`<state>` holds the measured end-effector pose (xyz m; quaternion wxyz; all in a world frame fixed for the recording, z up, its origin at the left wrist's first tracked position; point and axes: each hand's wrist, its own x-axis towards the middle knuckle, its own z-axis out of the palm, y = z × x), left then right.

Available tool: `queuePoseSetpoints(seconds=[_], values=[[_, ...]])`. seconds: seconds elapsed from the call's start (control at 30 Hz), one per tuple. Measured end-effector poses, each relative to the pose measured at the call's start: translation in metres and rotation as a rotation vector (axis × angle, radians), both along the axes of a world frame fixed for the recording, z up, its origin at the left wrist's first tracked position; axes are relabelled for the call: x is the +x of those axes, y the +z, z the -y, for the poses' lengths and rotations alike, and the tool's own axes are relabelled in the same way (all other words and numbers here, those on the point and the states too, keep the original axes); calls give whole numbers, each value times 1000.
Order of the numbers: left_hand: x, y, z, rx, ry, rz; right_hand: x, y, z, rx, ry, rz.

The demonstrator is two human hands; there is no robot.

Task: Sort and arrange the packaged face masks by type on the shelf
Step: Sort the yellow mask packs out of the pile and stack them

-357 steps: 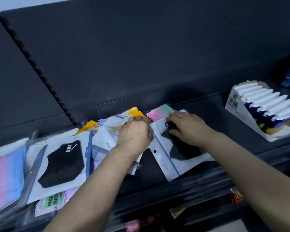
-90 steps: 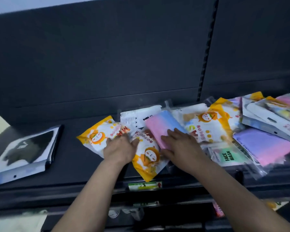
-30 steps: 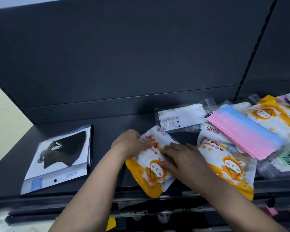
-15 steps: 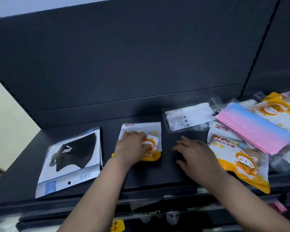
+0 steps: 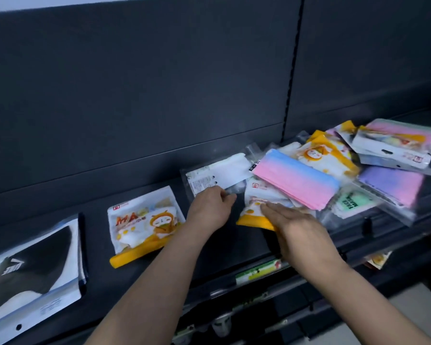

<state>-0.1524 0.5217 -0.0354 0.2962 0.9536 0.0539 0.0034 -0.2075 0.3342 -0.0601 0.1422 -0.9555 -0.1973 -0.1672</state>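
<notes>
Now the left hand [image 5: 210, 210], just right of the lone orange pack [image 5: 144, 222], has its fingers curled, pinching the near edge of a white pack [image 5: 219, 175]. The right hand [image 5: 299, 230], farther right of that orange pack, lies flat with fingers straight on a second orange pack [image 5: 253, 210], gripping nothing. A pink-blue pack [image 5: 296, 183] overlaps this second one, and a mixed pile spreads on rightward. The black-mask pack [image 5: 35, 270] lies left of the lone orange pack, apart from it, on the same shelf [image 5: 234, 245].
</notes>
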Motion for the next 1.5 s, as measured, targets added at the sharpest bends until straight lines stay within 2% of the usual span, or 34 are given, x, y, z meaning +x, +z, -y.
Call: queuePoseSetpoints(seconds=[0.03, 0.07, 0.13, 0.17, 0.2, 0.27, 0.33, 0.4, 0.5, 0.53, 0.57, 0.63, 0.7, 0.77, 0.97, 1.03, 1.1, 1.17, 1.33, 1.4, 1.5], values=[[2, 0, 1, -100, 15, -38, 0, 1, -1, 73, 64, 38], [2, 2, 1, -294, 43, -83, -1, 3, -4, 140, 142, 69], [-2, 9, -3, -828, 111, -179, -1, 7, -13, 212, 263, 117], [-7, 14, -9, -1002, 138, -182, 2, 7, -18, 227, 306, 123], [-10, 19, -17, -1062, 148, -163, 5, 8, -23, 221, 346, 110], [-18, 25, -39, -1033, 197, -86, 12, 8, -38, 122, 423, 68], [-26, 28, -67, -909, 305, 6, 16, 6, -56, 26, 451, 30], [-35, 25, -101, -829, 435, 76, 17, 7, -78, 57, 467, -13], [-45, 19, -142, -822, 595, 119, 21, 8, -109, 128, 463, -54], [-47, 16, -152, -708, 632, 115, 23, 8, -120, 135, 465, -78], [-49, 12, -159, -511, 640, 85, 25, 7, -130, 127, 477, -99], [-54, 5, -164, -138, 567, 81, 28, 3, -147, 78, 505, -132], [-59, 2, -161, 22, 396, 105, 30, 0, -159, 34, 503, -187], [-63, -1, -154, 179, 249, 6, 32, 1, -164, 13, 486, -227], [-56, 17, -144, 320, 199, -188, 34, 8, -145, 39, 374, -138], [-49, 19, -132, 407, 207, -106, 39, 6, -125, -2, 282, -134], [-38, 18, -114, 386, 185, 92, 45, 6, -99, -5, 168, -137], [-27, 19, -88, 266, 120, 190, 50, 6, -71, -26, 67, -124], [1, 11, -15, 8, -40, 136, 63, 7, -2, -59, -163, -132], [9, 5, 19, -88, -88, 61, 69, 8, 27, -43, -235, -161], [21, -3, 63, -179, -44, -22, 74, 13, 64, 0, -278, -175]])
